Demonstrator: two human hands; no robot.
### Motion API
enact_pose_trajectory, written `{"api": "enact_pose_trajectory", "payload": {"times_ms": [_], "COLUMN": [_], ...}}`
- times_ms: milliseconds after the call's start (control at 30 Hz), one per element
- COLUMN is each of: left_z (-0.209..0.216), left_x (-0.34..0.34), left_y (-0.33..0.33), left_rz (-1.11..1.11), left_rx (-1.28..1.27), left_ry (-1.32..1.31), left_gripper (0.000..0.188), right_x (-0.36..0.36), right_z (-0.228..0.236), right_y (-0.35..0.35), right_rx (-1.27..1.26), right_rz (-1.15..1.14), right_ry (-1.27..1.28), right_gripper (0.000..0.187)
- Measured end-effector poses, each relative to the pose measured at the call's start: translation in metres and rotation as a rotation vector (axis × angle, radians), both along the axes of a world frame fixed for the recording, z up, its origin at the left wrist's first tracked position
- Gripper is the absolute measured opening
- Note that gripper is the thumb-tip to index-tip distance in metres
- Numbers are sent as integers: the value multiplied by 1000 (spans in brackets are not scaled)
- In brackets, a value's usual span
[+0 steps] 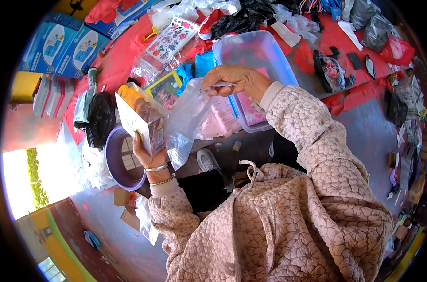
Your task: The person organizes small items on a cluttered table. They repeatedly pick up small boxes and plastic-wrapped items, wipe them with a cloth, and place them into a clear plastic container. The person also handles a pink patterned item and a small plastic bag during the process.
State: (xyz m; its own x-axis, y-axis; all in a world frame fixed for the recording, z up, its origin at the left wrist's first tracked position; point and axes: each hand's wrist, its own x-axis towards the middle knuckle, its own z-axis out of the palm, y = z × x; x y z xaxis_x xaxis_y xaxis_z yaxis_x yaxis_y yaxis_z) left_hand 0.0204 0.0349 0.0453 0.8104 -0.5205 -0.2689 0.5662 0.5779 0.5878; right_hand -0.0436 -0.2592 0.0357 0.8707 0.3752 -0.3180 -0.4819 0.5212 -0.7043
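Note:
My left hand (150, 156) grips a white carton (152, 126) from below. Through the carton's clear front show orange and brown contents that I cannot make out. Up and to the right of it, my right hand (234, 79) pinches the top edge of a clear plastic bag (187, 120). The bag hangs limp beside the carton, its lower end near my left wrist. Beyond my right hand lies a clear plastic bin (251, 43) with pink packets (249, 112) inside it, partly hidden by my hand and sleeve.
A purple bucket (111, 157) and a black plastic bag (100, 120) are left of my left hand. Blue boxes (58, 49) stand at the far left. On the red-covered table (129, 56) lie a rose-patterned sheet (172, 42), black bags (244, 19) and a bundle of small items (333, 70).

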Motion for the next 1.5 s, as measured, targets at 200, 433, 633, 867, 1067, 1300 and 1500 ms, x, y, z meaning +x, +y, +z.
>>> {"api": "enact_pose_trajectory", "payload": {"times_ms": [200,433,633,867,1067,1300,1500], "left_z": [8,7,10,16,7,-6,3], "left_x": [-2,15,26,28,34,30,17], "left_y": [-8,15,20,31,31,24,16], "left_rz": [31,200,258,328,178,135,67], "left_rx": [6,12,-49,-52,-221,-286,-76], "left_ry": [-7,-92,-196,-123,-203,-200,-73], "left_gripper": [55,54,45,47,55,55,51], "right_x": [1,-13,-34,-41,-46,-25,-3], "right_z": [-4,22,-23,-5,-16,-26,8], "right_y": [-10,-15,66,73,95,88,56], "right_rx": [535,-10,-1284,-1135,-1016,-813,-731], "right_rz": [73,-60,1068,848,634,259,-157], "right_ry": [3,-242,-563,-641,-530,-209,-107], "right_gripper": [30,31,22,18,21,26,37]}}
